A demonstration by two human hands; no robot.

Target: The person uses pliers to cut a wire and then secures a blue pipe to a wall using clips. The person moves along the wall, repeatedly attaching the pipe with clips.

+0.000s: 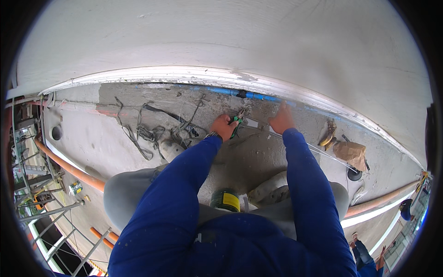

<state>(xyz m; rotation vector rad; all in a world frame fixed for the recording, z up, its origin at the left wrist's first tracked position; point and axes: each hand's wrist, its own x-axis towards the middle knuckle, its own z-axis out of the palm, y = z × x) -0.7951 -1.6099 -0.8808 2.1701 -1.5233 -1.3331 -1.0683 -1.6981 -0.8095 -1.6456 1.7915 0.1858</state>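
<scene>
My left hand (223, 128) is closed around green-handled pliers (236, 122), whose jaws point up toward the foot of the wall. A watch is on that wrist. To its right, my right hand (282, 120) reaches close to the wall base, one finger stretched out and nothing plainly held. Thin white rods (318, 151) run from near this hand toward the lower right. A small flat metal piece (251, 123) lies between my hands. Along the wall base runs a blue pipe (263, 97) with a black fitting (241, 93). What the pliers' jaws touch is too small to make out.
Tangled dark straps (150, 133) lie to the left. A green can with a yellow label (225, 200) stands between my legs. Rightward are bananas (328, 135) and a brown paper bag (350, 153). Scaffolding (41, 184) stands left beyond an orange pipe (69, 167); another person (364, 258) is lower right.
</scene>
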